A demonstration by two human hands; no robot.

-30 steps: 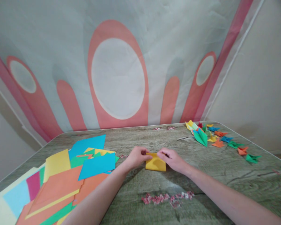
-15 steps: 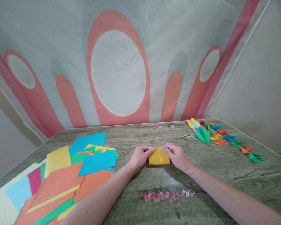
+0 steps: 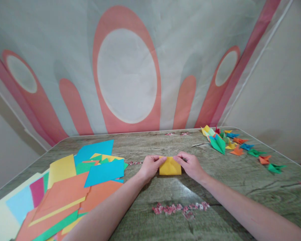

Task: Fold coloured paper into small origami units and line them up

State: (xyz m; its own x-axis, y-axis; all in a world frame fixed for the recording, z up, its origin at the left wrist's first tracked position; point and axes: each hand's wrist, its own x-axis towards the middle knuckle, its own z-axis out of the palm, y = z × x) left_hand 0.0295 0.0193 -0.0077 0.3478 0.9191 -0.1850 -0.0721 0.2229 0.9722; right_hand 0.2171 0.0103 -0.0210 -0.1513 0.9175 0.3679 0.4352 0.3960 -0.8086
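Near the middle of the table, a small yellow piece of folded paper [image 3: 170, 166] is held up between both hands. My left hand [image 3: 151, 167] pinches its upper left corner, thumb on the near face. At the upper right corner, my right hand [image 3: 190, 165] grips it the same way, fingers curled behind. The paper's lower edge runs straight and faces me. What lies behind the sheet is hidden.
Loose coloured sheets and strips, with an orange sheet [image 3: 62, 192] and a blue sheet [image 3: 105, 173] among them, cover the table's left side. Several folded paper figures, including a green one [image 3: 276, 168], stand along the right. A printed backdrop [image 3: 127, 77] rises behind the wood-patterned table [image 3: 230, 207].
Both hands keep their hold on the yellow paper, which has barely moved. The view has shifted very slightly.
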